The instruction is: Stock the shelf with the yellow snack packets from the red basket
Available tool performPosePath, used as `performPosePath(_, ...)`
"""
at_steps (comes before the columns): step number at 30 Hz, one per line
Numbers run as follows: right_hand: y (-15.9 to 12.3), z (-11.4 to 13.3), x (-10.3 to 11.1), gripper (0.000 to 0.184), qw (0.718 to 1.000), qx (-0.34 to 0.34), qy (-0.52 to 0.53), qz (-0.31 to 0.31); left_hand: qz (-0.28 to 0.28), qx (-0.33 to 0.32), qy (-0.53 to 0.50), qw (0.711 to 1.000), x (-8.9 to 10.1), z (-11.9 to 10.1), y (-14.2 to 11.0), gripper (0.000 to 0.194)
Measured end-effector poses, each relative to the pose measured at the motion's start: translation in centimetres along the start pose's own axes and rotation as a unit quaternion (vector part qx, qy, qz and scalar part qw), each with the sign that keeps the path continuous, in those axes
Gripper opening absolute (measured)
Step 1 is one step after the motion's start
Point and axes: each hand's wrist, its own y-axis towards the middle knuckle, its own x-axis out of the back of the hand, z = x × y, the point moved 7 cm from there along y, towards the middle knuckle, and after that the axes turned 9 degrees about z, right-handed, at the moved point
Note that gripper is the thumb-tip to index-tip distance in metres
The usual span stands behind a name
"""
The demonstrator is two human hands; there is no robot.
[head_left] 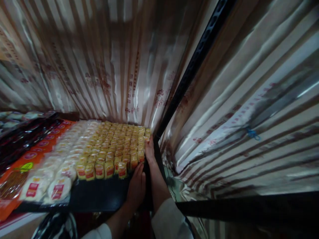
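Rows of small yellow wrapped cakes [109, 142] stand packed together on a black shelf [99, 196], and one at the front sticks out from its row. My left hand [137, 184] rests at the front right corner of the cakes, fingers stretched forward and touching the nearest packs. Further back, my right hand [149, 151] lies flat along the right side of the rows, its fingers at the back corner. Neither hand grips a cake that I can see; the fingertips are partly blurred.
Round white cakes in clear packs [58, 189] lie left of the yellow ones. Beyond them are orange packages [37, 152] and dark shiny packs [22, 136]. A black upright post [191, 69] rises at the back right corner. Printed plastic sheeting [119, 66] hangs behind the shelf.
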Motion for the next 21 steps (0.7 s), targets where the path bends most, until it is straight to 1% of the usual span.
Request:
performPosePath(4,0.0,0.4,0.0,0.067,1.000,0.005,-0.010,-0.003,-0.005,-0.003,-0.003,1.000,0.0,0.0,-0.1,0.047)
performPosePath(6,-0.1,0.8,0.5,0.063,0.999,0.007,-0.024,-0.020,-0.004,-0.001,-0.003,1.000,0.0,0.0,-0.1,0.047)
performPosePath(8,-0.2,0.9,1.1,0.056,0.999,-0.007,-0.025,-0.046,-0.009,0.000,-0.007,1.000,0.1,0.0,-0.1,0.047)
performPosePath(11,-0.3,0.7,1.5,0.048,0.997,-0.020,0.008,-0.077,-0.012,0.002,-0.014,1.000,0.1,0.0,-0.1,0.046)
performPosePath(13,-0.1,0.7,1.4,0.049,0.995,-0.010,0.041,-0.087,-0.009,0.001,-0.012,1.000,0.1,0.0,-0.1,0.047)
performPosePath(15,0.1,0.7,1.0,0.054,0.994,0.004,0.056,-0.092,-0.006,0.001,-0.008,1.000,0.1,0.0,-0.1,0.047)
performPosePath(18,0.5,0.9,0.4,0.056,0.997,0.006,-0.002,-0.083,0.001,0.008,-0.009,1.000,0.0,0.0,-0.1,0.047)
performPosePath(21,0.8,1.0,0.2,0.057,0.996,-0.012,-0.061,-0.062,0.006,0.010,-0.006,1.000,0.0,-0.1,0.0,0.049)
